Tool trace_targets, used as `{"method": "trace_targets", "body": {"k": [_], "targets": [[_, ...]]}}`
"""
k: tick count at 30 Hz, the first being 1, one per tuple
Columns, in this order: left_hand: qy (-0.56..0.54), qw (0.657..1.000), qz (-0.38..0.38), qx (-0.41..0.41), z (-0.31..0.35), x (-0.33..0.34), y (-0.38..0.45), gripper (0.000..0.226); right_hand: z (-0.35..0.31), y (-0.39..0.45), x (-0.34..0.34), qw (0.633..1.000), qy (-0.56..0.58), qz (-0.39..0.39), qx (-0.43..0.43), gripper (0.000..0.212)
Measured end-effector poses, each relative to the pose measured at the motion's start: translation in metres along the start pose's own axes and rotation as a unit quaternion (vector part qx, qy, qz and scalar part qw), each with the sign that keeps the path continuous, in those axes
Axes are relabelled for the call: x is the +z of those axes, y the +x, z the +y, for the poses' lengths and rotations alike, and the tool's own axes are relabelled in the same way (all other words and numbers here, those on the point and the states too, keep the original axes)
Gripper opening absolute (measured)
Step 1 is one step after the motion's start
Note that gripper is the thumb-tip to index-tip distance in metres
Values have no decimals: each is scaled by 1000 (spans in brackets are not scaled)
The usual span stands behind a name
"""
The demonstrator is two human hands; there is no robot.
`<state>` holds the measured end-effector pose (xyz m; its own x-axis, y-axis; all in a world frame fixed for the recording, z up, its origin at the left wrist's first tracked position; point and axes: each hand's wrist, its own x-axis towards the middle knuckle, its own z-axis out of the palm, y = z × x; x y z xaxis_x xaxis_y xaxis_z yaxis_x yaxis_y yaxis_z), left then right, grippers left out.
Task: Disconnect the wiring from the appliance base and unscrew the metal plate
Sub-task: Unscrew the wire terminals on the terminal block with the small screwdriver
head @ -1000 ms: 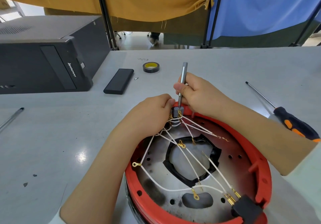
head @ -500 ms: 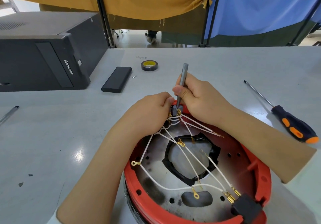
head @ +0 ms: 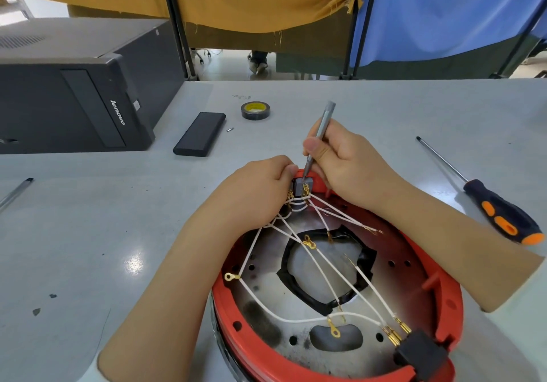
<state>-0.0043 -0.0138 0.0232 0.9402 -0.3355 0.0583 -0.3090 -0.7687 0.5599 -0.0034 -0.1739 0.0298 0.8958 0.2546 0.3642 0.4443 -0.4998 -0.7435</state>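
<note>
Right grip (head: pixel 343 162) pinching slim grey screwdriver (head: pixel 321 132), tip on black connector (head: pixel 299 187) beside curled left grip (head: pixel 260 192).

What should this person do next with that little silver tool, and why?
Probably keep turning the slim silver screwdriver in place. The right hand pinches it with its tip on the small black terminal block at the red base's far rim, where white wires are attached, and the left hand steadies that block.

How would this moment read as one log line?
right hand: holds slim screwdriver | tip: on black terminal block | left hand: steadies block | white wires: attached
</note>
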Motion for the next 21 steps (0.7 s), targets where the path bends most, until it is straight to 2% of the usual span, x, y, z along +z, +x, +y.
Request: {"method": "trace_targets", "body": {"k": [2, 6, 12, 21], "targets": [[-4, 1000, 1, 3, 0, 0, 0, 27, -2, -1, 2, 999, -50, -6, -16, 19], [-7, 1000, 1, 2, 0, 0, 0, 28, -3, -2, 2, 997, -72, 8, -21, 20], [-6, 1000, 4, 4, 0, 0, -1, 29, -3, -4, 2, 995, -88, 0, -52, 11], [2, 1000, 7, 7, 1, 0, -1, 29, -3, -4, 2, 994, -94, 7, -62, 11]]}}
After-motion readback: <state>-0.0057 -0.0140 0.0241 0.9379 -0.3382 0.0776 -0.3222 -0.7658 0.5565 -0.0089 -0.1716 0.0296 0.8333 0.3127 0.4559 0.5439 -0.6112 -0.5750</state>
